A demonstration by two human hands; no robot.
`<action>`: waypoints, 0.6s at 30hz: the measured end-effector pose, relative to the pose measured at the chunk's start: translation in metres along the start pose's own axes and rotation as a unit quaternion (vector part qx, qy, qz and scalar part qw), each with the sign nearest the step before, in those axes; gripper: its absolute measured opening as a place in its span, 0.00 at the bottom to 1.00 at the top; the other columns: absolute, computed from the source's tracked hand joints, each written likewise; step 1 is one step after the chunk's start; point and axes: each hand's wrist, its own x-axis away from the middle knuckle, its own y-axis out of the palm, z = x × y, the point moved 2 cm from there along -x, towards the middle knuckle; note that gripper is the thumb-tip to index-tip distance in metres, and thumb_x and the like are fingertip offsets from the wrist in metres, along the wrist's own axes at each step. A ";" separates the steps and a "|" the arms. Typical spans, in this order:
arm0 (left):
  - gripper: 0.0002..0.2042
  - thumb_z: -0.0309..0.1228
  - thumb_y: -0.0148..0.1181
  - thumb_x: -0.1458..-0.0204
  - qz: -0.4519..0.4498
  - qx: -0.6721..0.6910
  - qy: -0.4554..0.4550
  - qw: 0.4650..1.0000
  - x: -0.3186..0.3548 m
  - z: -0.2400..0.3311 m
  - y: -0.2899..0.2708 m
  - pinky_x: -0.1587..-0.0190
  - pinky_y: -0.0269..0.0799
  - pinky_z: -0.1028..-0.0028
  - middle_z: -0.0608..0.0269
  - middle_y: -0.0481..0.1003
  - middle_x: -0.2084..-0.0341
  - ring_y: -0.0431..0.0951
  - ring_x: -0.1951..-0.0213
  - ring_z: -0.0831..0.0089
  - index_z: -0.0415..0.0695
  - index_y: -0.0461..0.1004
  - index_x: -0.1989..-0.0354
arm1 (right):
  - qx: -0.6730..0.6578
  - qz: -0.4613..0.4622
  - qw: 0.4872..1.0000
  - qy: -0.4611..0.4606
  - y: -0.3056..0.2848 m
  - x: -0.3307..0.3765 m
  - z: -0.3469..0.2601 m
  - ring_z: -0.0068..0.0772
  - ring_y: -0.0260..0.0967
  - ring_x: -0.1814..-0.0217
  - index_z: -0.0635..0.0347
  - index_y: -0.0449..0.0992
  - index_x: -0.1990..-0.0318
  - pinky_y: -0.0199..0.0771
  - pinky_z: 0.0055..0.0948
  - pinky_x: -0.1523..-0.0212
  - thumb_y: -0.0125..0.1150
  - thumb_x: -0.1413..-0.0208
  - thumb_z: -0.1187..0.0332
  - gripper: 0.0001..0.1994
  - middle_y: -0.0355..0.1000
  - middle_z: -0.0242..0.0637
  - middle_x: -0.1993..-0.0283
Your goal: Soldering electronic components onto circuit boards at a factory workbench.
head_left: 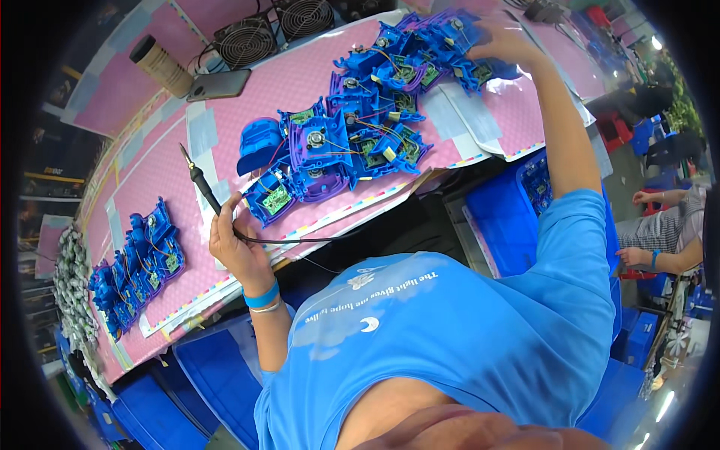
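Observation:
My left hand is closed around a soldering iron, whose metal tip points up and away over the pink table. Its black cord runs off to the right past the table's front edge. Just right of that hand lies a blue plastic housing with a green circuit board. Beside it, a blue and purple housing carries a round silver part and thin wires. My right hand reaches far out to the right, onto the end of a heap of similar housings. Blur and the parts hide its fingertips, so its grip is unclear.
More wired blue housings form a row at the left. Two black fans, a phone and a dark-lidded container stand at the back. Blue bins sit below the front edge. Another person works at the right.

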 end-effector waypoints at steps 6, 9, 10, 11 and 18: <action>0.10 0.28 0.54 0.34 0.012 0.001 0.018 1.000 0.001 0.001 0.002 0.83 0.50 0.86 0.59 0.82 0.60 0.60 0.83 0.90 0.33 0.80 0.58 | -0.056 -0.032 0.998 0.004 0.005 0.012 0.015 0.39 0.67 0.32 0.58 0.65 0.28 0.68 0.35 0.34 0.77 0.54 0.50 0.46 0.68 0.46 0.31; 0.10 0.28 0.55 0.34 -0.019 -0.015 0.053 0.998 0.008 0.012 0.003 0.83 0.48 0.84 0.59 0.82 0.63 0.59 0.83 0.90 0.34 0.80 0.58 | -0.061 0.040 0.997 0.000 0.009 0.036 0.007 0.37 0.71 0.35 0.56 0.70 0.32 0.70 0.35 0.36 0.75 0.49 0.56 0.37 0.72 0.46 0.35; 0.10 0.27 0.55 0.34 -0.016 -0.025 0.062 0.998 0.017 0.020 0.005 0.83 0.47 0.84 0.59 0.82 0.66 0.59 0.84 0.90 0.34 0.80 0.58 | -0.046 0.180 0.982 -0.033 0.002 0.058 -0.032 0.45 0.73 0.38 0.60 0.72 0.38 0.73 0.38 0.39 0.72 0.50 0.61 0.31 0.75 0.49 0.41; 0.10 0.27 0.55 0.34 -0.007 -0.030 0.063 0.998 0.025 0.027 0.012 0.83 0.47 0.84 0.59 0.82 0.66 0.59 0.84 0.90 0.34 0.80 0.58 | -0.031 0.317 0.946 -0.066 -0.001 0.082 -0.065 0.52 0.76 0.41 0.64 0.74 0.44 0.75 0.42 0.41 0.70 0.50 0.67 0.25 0.78 0.52 0.47; 0.09 0.27 0.61 0.38 -0.194 -0.062 -0.061 0.977 0.073 0.045 0.074 0.79 0.56 0.85 0.71 0.76 0.76 0.66 0.79 0.90 0.38 0.81 0.54 | -0.238 0.166 0.847 -0.446 0.108 0.193 -0.235 0.50 0.79 0.48 0.57 0.78 0.44 0.81 0.40 0.49 0.64 0.49 0.83 0.23 0.78 0.48 0.46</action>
